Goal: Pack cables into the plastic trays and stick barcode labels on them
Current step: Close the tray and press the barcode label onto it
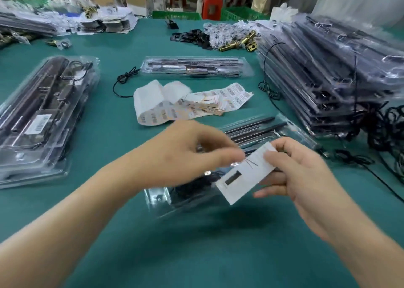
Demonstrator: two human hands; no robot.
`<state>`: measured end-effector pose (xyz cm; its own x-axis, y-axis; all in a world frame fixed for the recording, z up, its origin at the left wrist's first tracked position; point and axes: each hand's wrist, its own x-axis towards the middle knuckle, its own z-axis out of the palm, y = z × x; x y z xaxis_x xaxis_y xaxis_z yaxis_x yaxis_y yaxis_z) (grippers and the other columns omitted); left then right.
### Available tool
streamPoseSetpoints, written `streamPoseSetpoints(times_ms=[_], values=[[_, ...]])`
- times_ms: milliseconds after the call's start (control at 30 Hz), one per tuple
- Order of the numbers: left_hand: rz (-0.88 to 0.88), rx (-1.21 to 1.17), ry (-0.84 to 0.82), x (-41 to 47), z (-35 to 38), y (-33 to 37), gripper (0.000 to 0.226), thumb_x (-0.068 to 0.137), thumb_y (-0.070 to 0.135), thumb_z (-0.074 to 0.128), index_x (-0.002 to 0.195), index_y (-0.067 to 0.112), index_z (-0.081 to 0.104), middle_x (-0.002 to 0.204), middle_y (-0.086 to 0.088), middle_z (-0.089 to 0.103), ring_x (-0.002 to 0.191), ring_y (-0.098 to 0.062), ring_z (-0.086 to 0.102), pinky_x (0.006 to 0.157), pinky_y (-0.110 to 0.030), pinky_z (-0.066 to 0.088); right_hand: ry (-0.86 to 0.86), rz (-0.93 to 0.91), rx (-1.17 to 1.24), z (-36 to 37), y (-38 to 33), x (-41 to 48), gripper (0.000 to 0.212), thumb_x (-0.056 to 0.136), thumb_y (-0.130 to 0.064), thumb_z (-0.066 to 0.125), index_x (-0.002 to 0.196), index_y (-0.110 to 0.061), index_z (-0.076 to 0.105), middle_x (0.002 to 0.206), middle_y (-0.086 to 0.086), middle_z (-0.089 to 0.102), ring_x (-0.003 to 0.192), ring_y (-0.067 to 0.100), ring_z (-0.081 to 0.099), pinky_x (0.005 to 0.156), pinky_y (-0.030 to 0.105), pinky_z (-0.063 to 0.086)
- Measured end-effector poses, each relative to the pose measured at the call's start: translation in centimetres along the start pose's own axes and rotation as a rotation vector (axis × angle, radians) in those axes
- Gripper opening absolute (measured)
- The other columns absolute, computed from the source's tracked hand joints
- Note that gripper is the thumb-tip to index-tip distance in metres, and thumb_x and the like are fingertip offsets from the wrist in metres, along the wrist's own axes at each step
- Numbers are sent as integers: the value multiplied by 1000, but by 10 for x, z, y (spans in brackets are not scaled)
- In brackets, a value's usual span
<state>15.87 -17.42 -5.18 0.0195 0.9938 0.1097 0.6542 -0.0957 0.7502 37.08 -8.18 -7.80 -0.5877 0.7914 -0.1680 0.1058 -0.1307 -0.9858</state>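
A clear plastic tray (290,132) with dark rods and a coiled black cable lies slantwise on the green table in front of me. Above it my right hand (301,174) pinches a white card (244,174) with a dark barcode block, thumb on top and fingers beneath. My left hand (188,154), blurred, reaches across with its fingertips at the card's upper left edge. A strip of barcode labels (236,97) and its white backing lie beyond the tray, next to a small pile of cards (205,107).
A stack of packed trays (43,112) with a barcode label on top sits at the left. A tall pile of trays (338,73) with loose black cables (391,130) stands at the right. One tray (194,66) lies in the middle, brass hardware (240,42) behind it.
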Motion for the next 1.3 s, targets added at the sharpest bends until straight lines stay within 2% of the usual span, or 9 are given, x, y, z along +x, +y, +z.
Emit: streamPoseSetpoints(times_ms=[100, 200, 333, 467, 567, 633, 933, 1067, 1300], values=[[-69, -91, 8, -24, 13, 1, 13, 90, 34, 77, 103, 35, 75, 79, 13, 75, 66, -2, 65, 62, -11, 45, 51, -50, 13, 16, 5, -12, 9, 105, -13, 51, 101, -6, 55, 86, 15, 78, 68, 30, 76, 52, 29, 58], [-144, -272, 55, -37, 16, -3, 19, 89, 22, 80, 103, 32, 74, 83, 3, 76, 76, -19, 73, 72, -32, 59, 103, -32, 90, 30, 7, -27, 11, 104, -18, 54, 107, -8, 58, 90, 13, 78, 74, 31, 77, 54, 28, 58], [-163, -345, 126, -49, 22, -5, 15, 89, 18, 80, 99, 29, 77, 84, -2, 77, 80, -28, 74, 83, -49, 60, -5, 78, 185, 44, 18, -50, 25, 100, -32, 59, 112, -12, 68, 100, 9, 79, 86, 26, 78, 61, 27, 59], [1, -54, 207, -64, 28, -12, 5, 89, 33, 79, 93, 32, 78, 89, 14, 75, 86, -12, 71, 77, -24, 55, 93, 118, 144, 49, 25, -61, 16, 101, -20, 61, 103, -9, 73, 87, 11, 78, 73, 24, 76, 55, 26, 57], [-14, 270, 239, -81, 25, -24, 35, 80, 66, 74, 103, 39, 73, 103, 23, 64, 102, -3, 62, 88, -26, 50, 95, 198, 106, 42, 27, -67, 17, 102, -15, 60, 99, -6, 74, 82, 14, 76, 63, 23, 72, 51, 27, 56], [-62, 392, 218, -89, 27, -29, 46, 75, 76, 70, 107, 44, 70, 107, 24, 57, 103, 0, 56, 89, -28, 49, 35, 278, 68, 40, 28, -73, 21, 103, -14, 58, 95, -4, 75, 78, 14, 75, 57, 22, 68, 50, 28, 55], [-91, 372, 333, -91, 36, -25, 6, 81, 41, 78, 83, 39, 73, 90, 21, 61, 81, 2, 54, 68, -30, 53, -159, 433, 19, 52, 30, -74, 20, 104, -12, 56, 100, -2, 73, 72, 11, 68, 48, 19, 56, 44, 27, 51], [-68, 421, 402, -90, 45, -21, 14, 78, 24, 81, 72, 32, 71, 78, 18, 61, 71, -3, 52, 55, -32, 52, -160, 434, 47, 56, 32, -69, 17, 104, -11, 56, 109, -7, 71, 76, 14, 69, 48, 20, 56, 44, 27, 50], [-55, 410, 440, -89, 48, -24, 17, 77, 20, 82, 70, 29, 69, 76, 17, 62, 67, -4, 50, 51, -29, 48, -178, 449, 102, 58, 33, -61, 17, 103, -10, 57, 111, -8, 71, 80, 14, 71, 49, 19, 57, 45, 27, 51]])
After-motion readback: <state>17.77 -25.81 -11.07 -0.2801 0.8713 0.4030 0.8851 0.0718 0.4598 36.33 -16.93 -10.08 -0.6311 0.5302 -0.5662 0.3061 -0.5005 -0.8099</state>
